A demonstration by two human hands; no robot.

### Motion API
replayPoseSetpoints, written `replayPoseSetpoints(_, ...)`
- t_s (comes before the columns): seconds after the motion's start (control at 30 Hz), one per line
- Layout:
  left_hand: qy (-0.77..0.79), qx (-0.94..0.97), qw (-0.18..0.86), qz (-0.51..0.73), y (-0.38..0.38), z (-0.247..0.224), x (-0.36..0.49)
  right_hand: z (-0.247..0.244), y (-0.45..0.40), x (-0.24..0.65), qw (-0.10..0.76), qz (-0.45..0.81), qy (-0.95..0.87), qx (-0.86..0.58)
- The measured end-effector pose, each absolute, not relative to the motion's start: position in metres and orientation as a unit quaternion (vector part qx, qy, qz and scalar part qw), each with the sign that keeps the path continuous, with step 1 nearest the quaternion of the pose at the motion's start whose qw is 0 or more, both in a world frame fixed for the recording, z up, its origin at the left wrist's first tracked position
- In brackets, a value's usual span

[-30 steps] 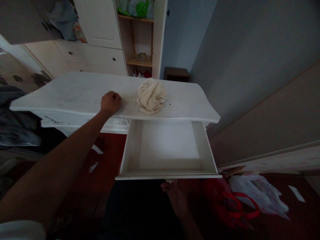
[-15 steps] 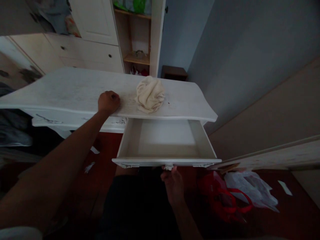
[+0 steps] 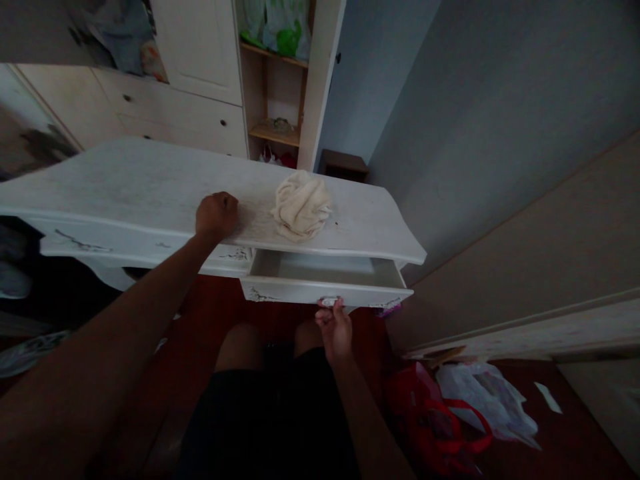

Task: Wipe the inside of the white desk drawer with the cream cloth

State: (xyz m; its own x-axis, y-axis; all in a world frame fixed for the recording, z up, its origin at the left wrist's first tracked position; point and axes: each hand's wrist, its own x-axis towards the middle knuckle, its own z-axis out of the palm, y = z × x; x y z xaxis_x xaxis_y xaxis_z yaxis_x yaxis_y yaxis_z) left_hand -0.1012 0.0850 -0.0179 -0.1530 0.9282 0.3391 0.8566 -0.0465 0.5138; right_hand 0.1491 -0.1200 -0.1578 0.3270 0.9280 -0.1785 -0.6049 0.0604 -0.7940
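A white drawer (image 3: 325,295) is partly pulled out of the white table (image 3: 150,180), and the visible part of its inside holds nothing. My right hand (image 3: 336,333) is at the drawer front, its fingers closed on the pale ornate drawer handle (image 3: 329,302). On the tabletop my left hand (image 3: 217,215) rests as a closed fist, with nothing visible in it. A crumpled cream cloth (image 3: 302,205) lies on the table to the right of that fist, not touching it.
A white wardrobe (image 3: 200,53) with an open door stands behind the table. At right are a grey wall (image 3: 500,100) and a pale panel (image 3: 550,227). A red bag (image 3: 415,413) and a white plastic bag (image 3: 490,400) lie on the dark red floor.
The drawer has slid inward toward the table, with my right hand moving along at its handle. My left fist stays on the tabletop. The view has shifted slightly.
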Motion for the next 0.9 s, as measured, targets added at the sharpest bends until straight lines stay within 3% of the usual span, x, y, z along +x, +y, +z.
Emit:
replayPoseSetpoints(0.5, 0.705, 0.657, -0.007, 0.266, 0.087, -0.019, -0.100, -0.147, -0.033, 0.158, 0.678, 0.542, -0.202, -0.454)
replayPoseSetpoints(0.8, 0.710, 0.639, 0.002, 0.296, 0.086, -0.020, -0.099, -0.136, -0.024, 0.165, 0.602, 0.597, -0.191, -0.495)
replayPoseSetpoints(0.9, 0.707, 0.649, -0.006, 0.279, 0.086, -0.019, -0.099, -0.127, -0.032, 0.170, 0.531, 0.626, -0.206, -0.533)
